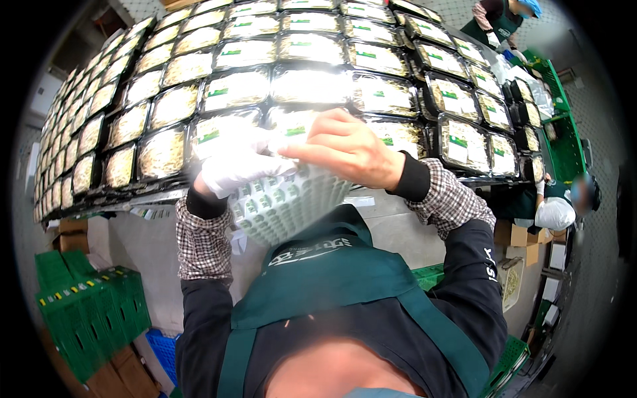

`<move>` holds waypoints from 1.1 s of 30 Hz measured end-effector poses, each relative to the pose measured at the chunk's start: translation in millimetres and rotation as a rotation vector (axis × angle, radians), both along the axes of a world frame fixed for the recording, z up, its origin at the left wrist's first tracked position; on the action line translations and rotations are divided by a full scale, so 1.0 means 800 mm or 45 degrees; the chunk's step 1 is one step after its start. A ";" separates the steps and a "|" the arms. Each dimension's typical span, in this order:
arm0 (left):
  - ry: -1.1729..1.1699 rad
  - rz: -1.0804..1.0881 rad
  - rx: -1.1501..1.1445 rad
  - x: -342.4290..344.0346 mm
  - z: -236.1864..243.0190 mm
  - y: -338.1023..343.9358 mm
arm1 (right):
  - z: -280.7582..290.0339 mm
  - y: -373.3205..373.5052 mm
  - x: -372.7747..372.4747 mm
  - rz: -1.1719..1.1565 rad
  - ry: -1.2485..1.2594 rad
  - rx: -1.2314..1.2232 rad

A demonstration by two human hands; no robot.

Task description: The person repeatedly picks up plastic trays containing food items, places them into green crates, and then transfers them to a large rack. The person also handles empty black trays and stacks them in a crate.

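My left hand (242,171), in a white glove, is closed on a sheet of labels (285,207) with rows of small green-and-white stickers, which hangs down in front of my apron. Bare and with curled fingers, my right hand (352,149) meets the glove at the sheet's upper edge. Glare washes out its fingertips, so what they pinch is not clear. Just beyond both hands stand black plastic trays (162,154) of pale, thin strands under clear film. Trays in the middle and right, such as this labelled tray (463,142), carry a white-and-green label.
Rows of packed trays cover the table, stacked higher at the right. Green crates (96,312) stand at lower left beside a blue crate (162,355). More green crates (564,139) are at the right. One co-worker (497,23) is at far right, another (557,205) nearer.
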State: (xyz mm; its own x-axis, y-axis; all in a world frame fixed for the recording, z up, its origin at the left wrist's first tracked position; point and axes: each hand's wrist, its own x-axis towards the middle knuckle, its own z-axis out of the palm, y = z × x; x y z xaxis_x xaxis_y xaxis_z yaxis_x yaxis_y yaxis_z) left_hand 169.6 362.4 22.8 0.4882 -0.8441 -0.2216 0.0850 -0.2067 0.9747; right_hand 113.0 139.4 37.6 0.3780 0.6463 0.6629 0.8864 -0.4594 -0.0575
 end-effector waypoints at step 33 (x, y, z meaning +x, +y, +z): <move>-0.775 0.018 0.062 -0.052 -0.023 0.012 | -0.204 -0.241 0.102 -1.836 0.643 0.459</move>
State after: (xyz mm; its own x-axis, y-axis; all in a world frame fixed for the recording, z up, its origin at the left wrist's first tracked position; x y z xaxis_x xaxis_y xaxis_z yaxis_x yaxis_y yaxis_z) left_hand 128.0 372.0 4.8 0.5505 -0.8325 0.0627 -0.4813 -0.2550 0.8387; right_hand 194.3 -53.5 -125.6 0.7354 -0.5996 0.3157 -0.4146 -0.7666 -0.4904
